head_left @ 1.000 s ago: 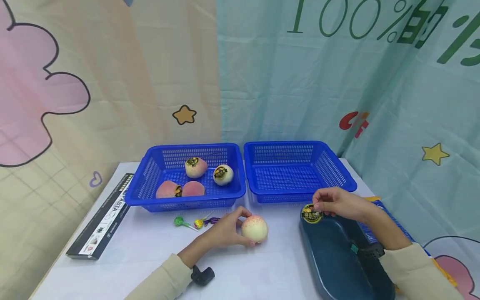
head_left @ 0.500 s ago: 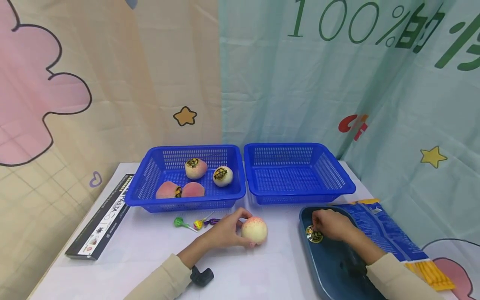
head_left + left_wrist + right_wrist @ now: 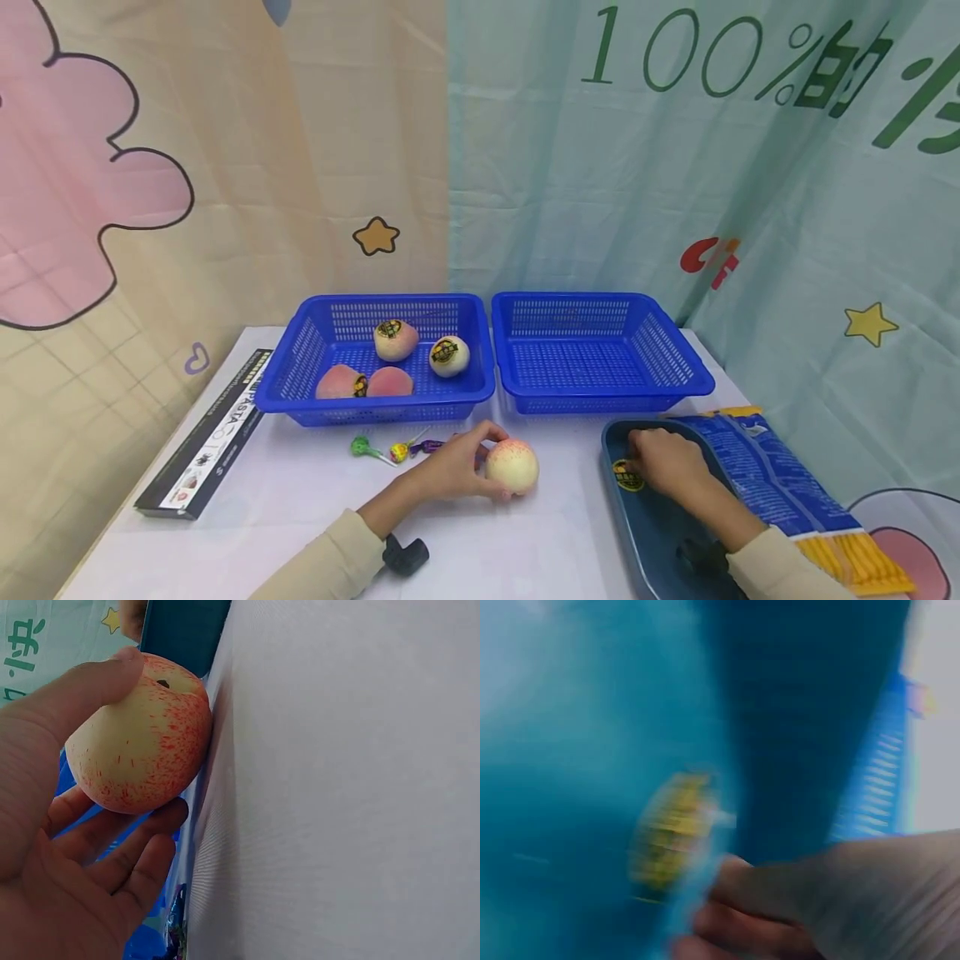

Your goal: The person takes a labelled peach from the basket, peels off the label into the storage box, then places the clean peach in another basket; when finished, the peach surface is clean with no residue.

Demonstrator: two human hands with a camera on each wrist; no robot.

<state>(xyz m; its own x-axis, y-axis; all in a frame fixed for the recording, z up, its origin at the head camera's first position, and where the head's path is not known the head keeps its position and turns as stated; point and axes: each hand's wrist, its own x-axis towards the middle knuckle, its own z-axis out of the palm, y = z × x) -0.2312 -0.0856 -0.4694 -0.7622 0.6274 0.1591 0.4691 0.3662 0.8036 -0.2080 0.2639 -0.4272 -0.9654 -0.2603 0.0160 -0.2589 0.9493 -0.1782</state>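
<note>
My left hand (image 3: 450, 468) grips a pale peach with a red blush (image 3: 512, 467) on the white table (image 3: 300, 500); the left wrist view shows thumb and fingers curled round the peach (image 3: 141, 735). My right hand (image 3: 663, 461) is inside the dark blue tray (image 3: 645, 533) at the right, with its fingertips at a round black and yellow sticker (image 3: 627, 475). The right wrist view is blurred; the sticker (image 3: 667, 829) shows just beyond the fingertips (image 3: 727, 892). Whether the fingers still pinch the sticker is unclear.
Two blue baskets stand at the back: the left basket (image 3: 300, 392) holds several stickered peaches (image 3: 395, 339), the right basket (image 3: 675, 367) holds nothing. Lollipops (image 3: 390, 450) lie before the left basket. A black box (image 3: 206, 442) lies far left, a blue packet (image 3: 772, 483) far right.
My right hand carried the sticker from the tray's near rim down into the tray. The left hand and peach stayed put.
</note>
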